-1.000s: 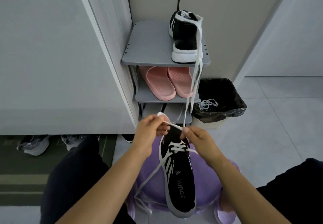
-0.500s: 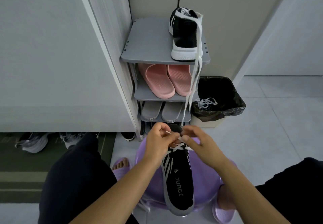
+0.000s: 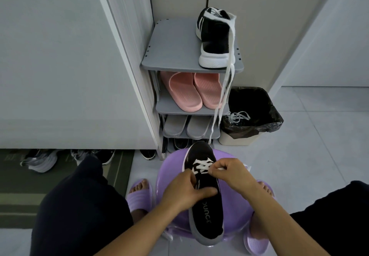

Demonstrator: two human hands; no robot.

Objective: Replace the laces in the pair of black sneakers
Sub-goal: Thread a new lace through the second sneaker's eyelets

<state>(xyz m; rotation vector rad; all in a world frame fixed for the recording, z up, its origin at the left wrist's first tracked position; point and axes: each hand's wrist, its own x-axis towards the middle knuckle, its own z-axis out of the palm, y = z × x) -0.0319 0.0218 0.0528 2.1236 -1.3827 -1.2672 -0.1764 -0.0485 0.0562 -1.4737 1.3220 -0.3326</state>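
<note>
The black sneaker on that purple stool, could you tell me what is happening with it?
A person is lacing the black sneaker lying on the purple stool. The left-hand grip holds the shoe steady while the right-hand grip pinches its white lace near the eyelets. The other sneaker stands on the grey shoe rack's top shelf, with a long lace dangling from it. Loose laces lie in the bin beside it.

One black sneaker (image 3: pixel 207 221) lies just in front of the grey shoe rack (image 3: pixel 171 56), toe toward it, with a white lace (image 3: pixel 201 166) crisscrossed through its front eyelets (insole print partly readable). Its mate (image 3: pixel 215 38), white-soled, stands on the rack's top shelf. A loose white lace (image 3: pixel 229 56) is draped over it and hangs past the lower shelves.
</note>
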